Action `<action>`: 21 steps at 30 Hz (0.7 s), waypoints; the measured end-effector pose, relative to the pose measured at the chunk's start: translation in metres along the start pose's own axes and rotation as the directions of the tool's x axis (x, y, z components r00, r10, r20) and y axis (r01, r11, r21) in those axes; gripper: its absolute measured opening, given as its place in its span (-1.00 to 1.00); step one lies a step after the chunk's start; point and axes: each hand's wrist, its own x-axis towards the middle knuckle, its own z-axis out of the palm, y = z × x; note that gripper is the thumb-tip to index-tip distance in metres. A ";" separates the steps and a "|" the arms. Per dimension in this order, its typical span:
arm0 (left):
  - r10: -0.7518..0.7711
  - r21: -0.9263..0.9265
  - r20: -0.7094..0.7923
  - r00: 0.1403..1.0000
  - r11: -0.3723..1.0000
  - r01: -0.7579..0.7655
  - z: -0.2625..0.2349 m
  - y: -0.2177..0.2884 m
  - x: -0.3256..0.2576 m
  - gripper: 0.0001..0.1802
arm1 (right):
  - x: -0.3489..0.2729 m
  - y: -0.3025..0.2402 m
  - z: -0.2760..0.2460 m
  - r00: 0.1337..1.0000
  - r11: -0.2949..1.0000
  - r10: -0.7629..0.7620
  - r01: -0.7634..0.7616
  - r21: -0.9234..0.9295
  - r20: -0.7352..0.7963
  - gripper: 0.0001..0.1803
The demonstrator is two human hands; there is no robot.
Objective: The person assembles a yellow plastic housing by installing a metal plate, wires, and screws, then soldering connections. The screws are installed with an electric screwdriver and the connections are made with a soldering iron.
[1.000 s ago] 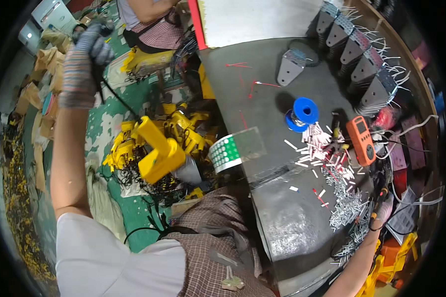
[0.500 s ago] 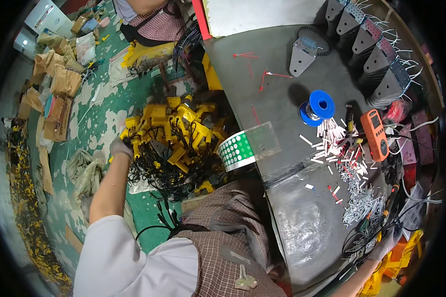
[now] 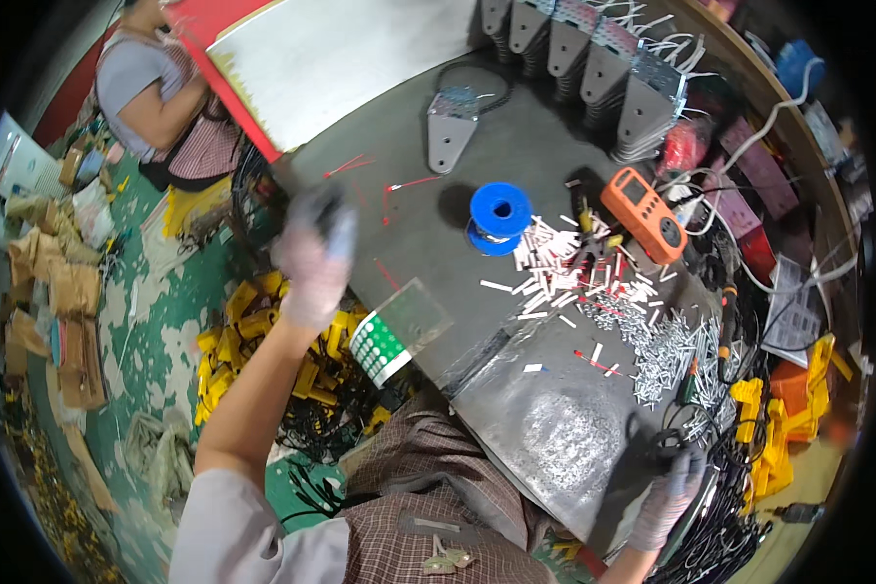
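Note:
My left hand, in a pale glove with greyish fingertips, is raised over the left edge of the grey worktable. It is smeared by motion, and I cannot tell whether the dark patch at its fingers is a held thing. Below it on the floor lies a heap of yellow plastic housings with black cables. My right hand, gloved too, is over the table's near right part, its fingers bent together at something small and dark. Close by it are a bundle of black cables and a pile of silver screws.
A blue solder spool, white sleeve pieces and an orange meter stand or lie mid-table. Grey brackets are stacked at the back right. A sticker sheet overhangs the left edge. A co-worker sits far left.
My left hand has risen from the yellow heap to above the table edge. My right hand has come from the tools at the right onto the near table. The view has swung right.

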 end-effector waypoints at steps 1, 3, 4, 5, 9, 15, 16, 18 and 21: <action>0.034 -0.035 0.105 0.994 0.999 -0.031 0.028 0.012 0.027 -0.48 | -0.014 -0.003 0.016 0.996 0.997 -0.057 0.052 -0.059 -0.071 -0.69; -0.029 0.127 0.238 0.971 0.992 -0.001 0.080 0.047 0.067 -0.33 | -0.042 -0.006 0.043 0.983 0.976 -0.133 0.108 -0.190 -0.126 -0.74; -0.127 0.318 0.250 0.960 0.947 0.042 0.100 0.067 0.080 -0.24 | -0.053 -0.004 0.041 0.982 0.959 -0.151 0.116 -0.257 -0.117 -0.77; -0.111 0.304 0.260 0.959 0.952 0.028 0.114 0.068 0.092 -0.24 | -0.064 0.007 0.031 0.974 0.952 -0.086 0.019 -0.305 -0.209 -0.79; -0.318 0.523 0.235 0.918 0.838 0.156 0.159 0.036 0.122 -0.20 | -0.093 0.030 0.034 0.927 0.926 -0.228 0.112 -0.361 -0.299 -0.75; -0.017 -0.346 0.435 0.900 0.920 0.185 0.123 0.109 0.079 -0.58 | -0.094 0.018 0.047 0.886 0.857 -0.284 0.064 -0.511 -0.366 -0.81; 0.010 -0.378 0.423 0.906 0.911 0.167 0.114 0.135 0.050 -0.68 | -0.094 0.020 0.044 0.884 0.854 -0.294 0.073 -0.515 -0.362 -0.83; 0.237 -0.544 0.599 0.765 0.821 0.172 0.095 0.152 -0.016 -0.73 | -0.094 0.022 0.045 0.891 0.866 -0.250 0.031 -0.499 -0.378 -0.87; 0.561 -0.490 0.824 0.084 0.779 -0.391 0.061 0.162 -0.081 -0.50 | -0.089 0.014 0.046 0.875 0.925 -0.222 0.050 -0.378 -0.429 -0.88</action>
